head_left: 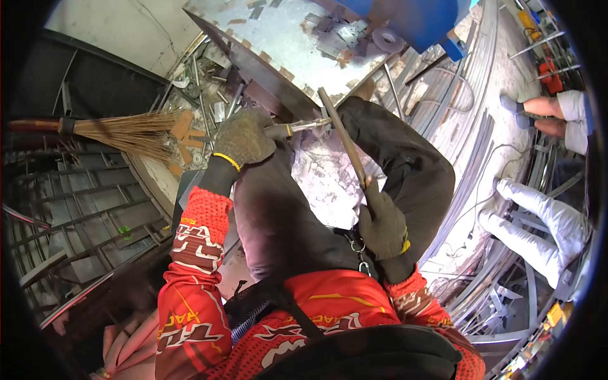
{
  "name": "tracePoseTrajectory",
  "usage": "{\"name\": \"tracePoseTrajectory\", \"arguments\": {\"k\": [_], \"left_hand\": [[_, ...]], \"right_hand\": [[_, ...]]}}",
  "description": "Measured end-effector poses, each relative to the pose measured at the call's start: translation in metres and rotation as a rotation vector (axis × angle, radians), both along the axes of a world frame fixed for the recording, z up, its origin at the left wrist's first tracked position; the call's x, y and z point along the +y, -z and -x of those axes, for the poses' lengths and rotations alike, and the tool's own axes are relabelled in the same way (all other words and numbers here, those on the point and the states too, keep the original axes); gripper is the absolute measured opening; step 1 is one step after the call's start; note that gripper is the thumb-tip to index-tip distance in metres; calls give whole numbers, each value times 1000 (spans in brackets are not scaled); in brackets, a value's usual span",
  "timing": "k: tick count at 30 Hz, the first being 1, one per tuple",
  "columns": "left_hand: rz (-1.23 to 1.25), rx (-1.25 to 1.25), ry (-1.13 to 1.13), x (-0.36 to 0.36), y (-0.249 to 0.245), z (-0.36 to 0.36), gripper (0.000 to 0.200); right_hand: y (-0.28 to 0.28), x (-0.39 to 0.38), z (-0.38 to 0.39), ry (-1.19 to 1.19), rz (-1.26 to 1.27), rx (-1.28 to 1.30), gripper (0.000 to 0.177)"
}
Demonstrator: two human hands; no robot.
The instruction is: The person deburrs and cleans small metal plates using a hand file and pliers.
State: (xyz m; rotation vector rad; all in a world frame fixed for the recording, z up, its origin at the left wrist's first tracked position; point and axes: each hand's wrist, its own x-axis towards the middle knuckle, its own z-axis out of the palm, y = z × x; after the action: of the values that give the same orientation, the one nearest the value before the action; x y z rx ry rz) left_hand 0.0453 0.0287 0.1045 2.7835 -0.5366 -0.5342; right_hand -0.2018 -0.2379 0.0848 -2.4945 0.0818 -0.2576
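Observation:
My left hand (246, 136), in a dark work glove with a yellow cuff edge, is closed round the grey grip of a hand tool (309, 125). A yellow band and a bright metal end show beyond the fist; its exact kind is hard to make out. That metal end meets or overlaps a long brownish rod (344, 137) between my knees. My gloved right hand (384, 221) is closed on the rod's near end, close to my right thigh. From there the rod slants up and left toward the metal table's corner.
A metal table (278, 38) with small plates (342, 38) and a blue machine (405, 22) stands ahead. To the left lie a straw broom (126, 130), scraps and a metal rack (76, 215). Long steel bars (468, 133) run along the right, where two people's legs (538, 215) show.

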Motion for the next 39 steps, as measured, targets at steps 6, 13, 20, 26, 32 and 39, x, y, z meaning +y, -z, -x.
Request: {"name": "tracePoseTrajectory", "arguments": {"k": [6,13,20,26,32,39], "left_hand": [[-10,-51,20,0,4,0,43],[17,-104,-16,-1,4,6,40],[49,-108,-25,-1,8,7,31],[-25,-35,-76,-3,7,3,36],[22,-222,32,-4,11,14,33],[17,-121,-9,-8,-3,5,33]], "right_hand": [[15,10,-116,-18,-5,-20,71],[9,-1,-12,-10,-51,15,70],[28,18,-119,19,-2,-130,71],[2,2,-42,-21,29,16,70],[8,-8,-67,-77,24,-77,72],[8,-2,-92,-66,52,24,72]]}}
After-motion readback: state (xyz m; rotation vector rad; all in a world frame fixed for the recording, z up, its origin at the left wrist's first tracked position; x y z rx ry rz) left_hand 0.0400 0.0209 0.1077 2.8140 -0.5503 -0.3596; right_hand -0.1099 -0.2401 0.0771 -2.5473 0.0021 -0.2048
